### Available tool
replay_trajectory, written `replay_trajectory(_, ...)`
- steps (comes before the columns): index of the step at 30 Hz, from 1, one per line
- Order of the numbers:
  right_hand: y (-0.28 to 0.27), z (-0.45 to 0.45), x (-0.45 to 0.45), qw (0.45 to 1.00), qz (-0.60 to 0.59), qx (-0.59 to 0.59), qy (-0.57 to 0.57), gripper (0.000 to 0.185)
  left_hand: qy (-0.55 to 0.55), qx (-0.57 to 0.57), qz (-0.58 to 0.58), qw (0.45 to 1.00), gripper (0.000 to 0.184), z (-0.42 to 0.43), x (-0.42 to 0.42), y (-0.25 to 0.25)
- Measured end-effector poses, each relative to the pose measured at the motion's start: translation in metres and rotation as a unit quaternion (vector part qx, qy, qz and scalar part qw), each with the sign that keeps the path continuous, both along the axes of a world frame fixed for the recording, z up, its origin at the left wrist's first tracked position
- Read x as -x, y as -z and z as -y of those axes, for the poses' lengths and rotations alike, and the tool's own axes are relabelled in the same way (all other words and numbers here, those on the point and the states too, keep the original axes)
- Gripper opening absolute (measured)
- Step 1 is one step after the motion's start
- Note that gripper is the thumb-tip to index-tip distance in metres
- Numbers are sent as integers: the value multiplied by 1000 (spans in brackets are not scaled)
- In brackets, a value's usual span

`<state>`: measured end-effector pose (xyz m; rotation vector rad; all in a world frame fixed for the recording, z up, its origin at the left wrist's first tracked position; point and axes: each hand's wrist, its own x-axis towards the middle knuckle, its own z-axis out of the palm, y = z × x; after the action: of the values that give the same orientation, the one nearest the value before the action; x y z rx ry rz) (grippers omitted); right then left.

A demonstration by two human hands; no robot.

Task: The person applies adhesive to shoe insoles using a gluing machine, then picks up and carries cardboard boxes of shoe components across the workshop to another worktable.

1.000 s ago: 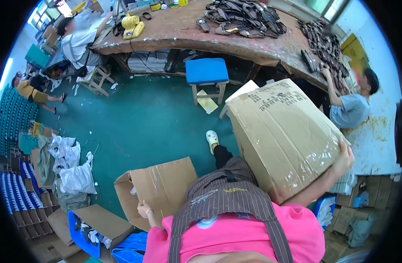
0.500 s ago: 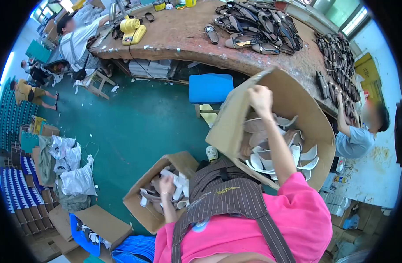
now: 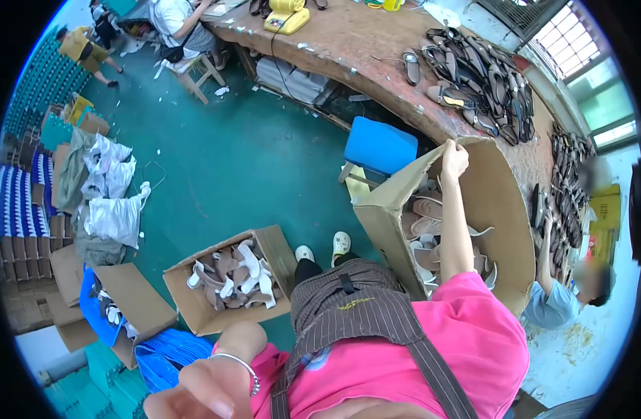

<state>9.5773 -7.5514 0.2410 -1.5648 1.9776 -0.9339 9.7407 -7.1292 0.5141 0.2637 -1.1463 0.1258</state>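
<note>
My right hand (image 3: 454, 162) is closed over the upper edge of a large cardboard box (image 3: 383, 218), which leans beside me against the workbench. Inside that box lie pale beige and white curved shoe parts (image 3: 426, 209), half hidden by my forearm. At the bottom of the view, close to the camera, is my left hand (image 3: 202, 391) with a bracelet on the wrist. Its fingers are loosely bent and apart, with nothing visible in them. A smaller cardboard box (image 3: 184, 279) on the floor holds beige and white shoe parts (image 3: 230, 276).
The workbench (image 3: 348, 42) carries a heap of dark shoes (image 3: 481, 77) and a yellow device (image 3: 287, 21). A blue stool (image 3: 381, 145) stands by it. White sacks (image 3: 114, 220) lie at left. Co-workers sit at the bench's far end and at right (image 3: 558, 300).
My left hand has come out of the smaller box and up toward the camera. My right hand stays on the large box's edge. The view has swung left and down.
</note>
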Motion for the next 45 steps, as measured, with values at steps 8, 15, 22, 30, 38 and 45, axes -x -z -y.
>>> replay_trajectory(8, 1, -28, 14, 996, 78, -38, 7, 63, -96, -63, 76, 990, 50, -20, -53, -12)
replay_trajectory(15, 20, -55, 24, 960, 269, -75, -28, 49, -161, 46, 80, 983, 47, -31, -91, -23)
replay_trajectory(22, 32, -72, 31, 978, 194, -69, -31, 46, -164, -17, 107, 981, 38, -55, -118, -17)
replay_trajectory(30, 43, -81, 49, 974, 219, -55, 26, 18, -28, -141, 84, 986, 36, -32, -126, -13)
replay_trajectory(38, 88, -99, 166, 952, 69, -181, 237, 25, 328, -274, -35, 904, 32, 52, -104, -2)
replay_trajectory(45, 212, -81, 191, 907, 155, -325, 218, 24, 435, -200, -123, 869, 32, 166, -42, 11)
